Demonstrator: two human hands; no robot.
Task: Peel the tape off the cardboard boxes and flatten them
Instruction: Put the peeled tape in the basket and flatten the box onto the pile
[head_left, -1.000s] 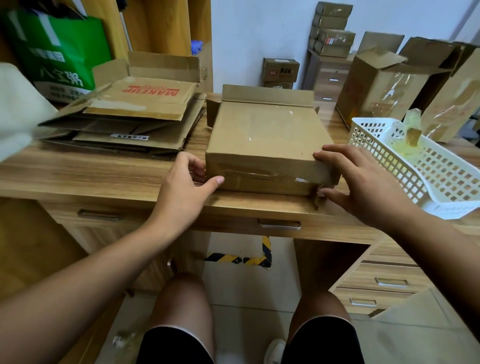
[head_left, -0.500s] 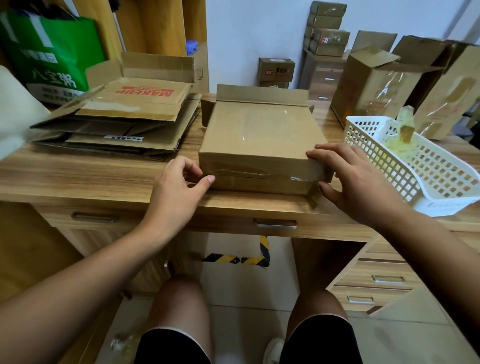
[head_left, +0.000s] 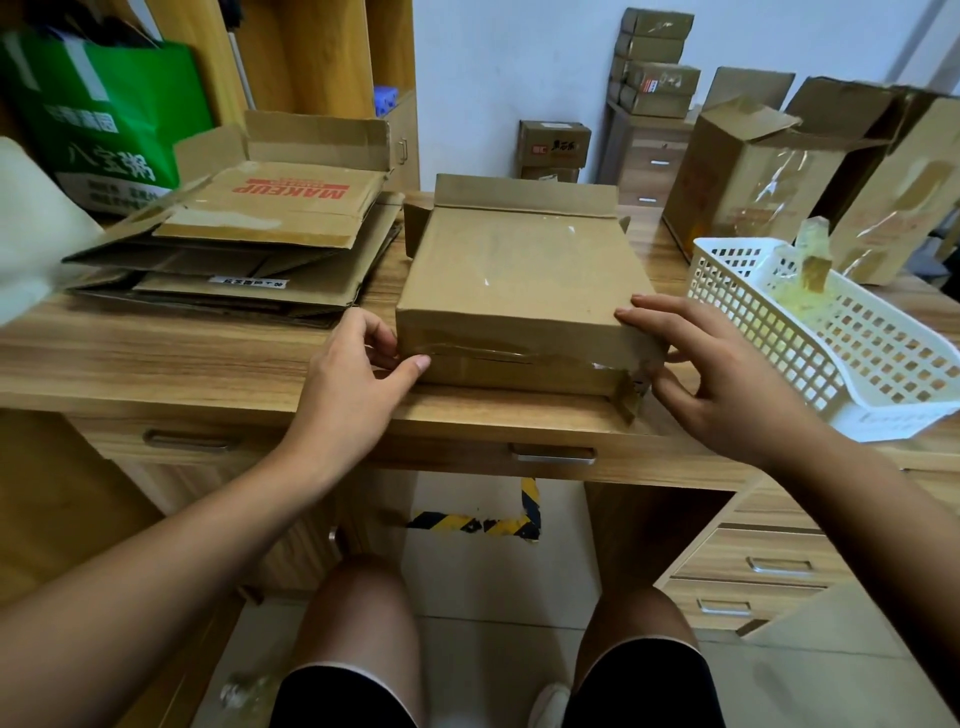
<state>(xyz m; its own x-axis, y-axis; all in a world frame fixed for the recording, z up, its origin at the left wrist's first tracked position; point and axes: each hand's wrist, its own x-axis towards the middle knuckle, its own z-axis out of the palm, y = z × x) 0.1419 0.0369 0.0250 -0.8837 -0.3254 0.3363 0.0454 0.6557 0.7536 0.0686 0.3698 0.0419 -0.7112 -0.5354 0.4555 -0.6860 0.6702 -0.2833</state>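
Note:
A flat brown cardboard box (head_left: 519, 280) lies on the wooden desk (head_left: 156, 364), with its back flap standing up. Clear tape (head_left: 483, 353) runs along the seam of its front face, and a torn flap hangs at the front right corner. My left hand (head_left: 353, 379) holds the front left corner, thumb tip on the tape's end and fingers curled against the left side. My right hand (head_left: 727, 374) rests with straight fingers on the top right corner, its thumb beside the torn flap.
A pile of flattened boxes (head_left: 249, 249) lies at the left. On the right stands a white plastic basket (head_left: 857, 374) with wads of peeled tape (head_left: 802, 275). Behind it are upright opened boxes (head_left: 743, 176). A green bag (head_left: 104, 114) stands far left.
My left thumb has slid onto the tape's end at the front left corner. My right hand and the box have barely moved.

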